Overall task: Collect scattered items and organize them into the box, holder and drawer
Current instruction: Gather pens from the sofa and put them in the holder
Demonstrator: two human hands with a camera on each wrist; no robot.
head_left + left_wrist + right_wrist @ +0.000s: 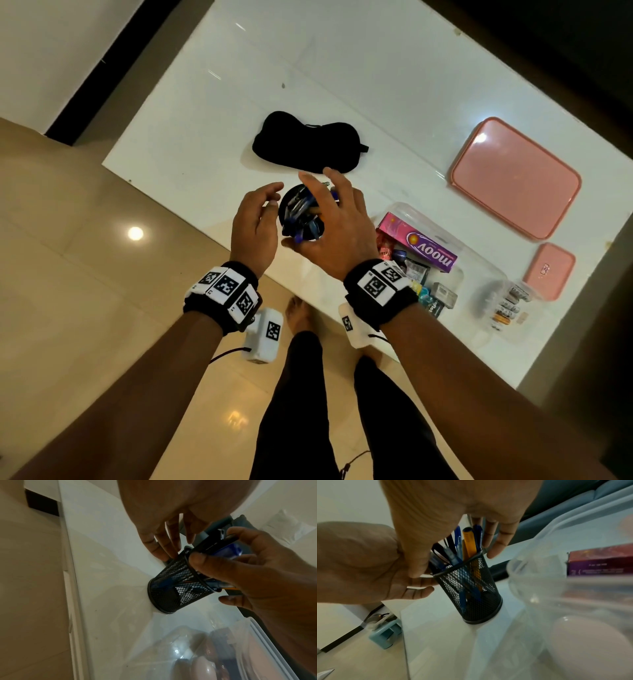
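Note:
A black mesh pen holder [301, 216] [176, 588] [471, 595] stands upright near the front edge of the white table [342, 68], filled with several pens [298, 205] [469, 543]. My left hand [274, 196] hovers at its left side with loosely curled fingers [163, 545] close to the rim, holding nothing. My right hand [310, 209] is spread over the pen tops; its thumb [197, 561] lies against the holder's rim and its straight fingers [496, 540] reach down behind the pens.
A black sleep mask [308, 144] lies behind the holder. To the right is a clear box [479, 263] with a purple Moov carton [431, 246] and small items, a smaller clear box [486, 301] of batteries, and two pink lids [513, 178] [548, 270].

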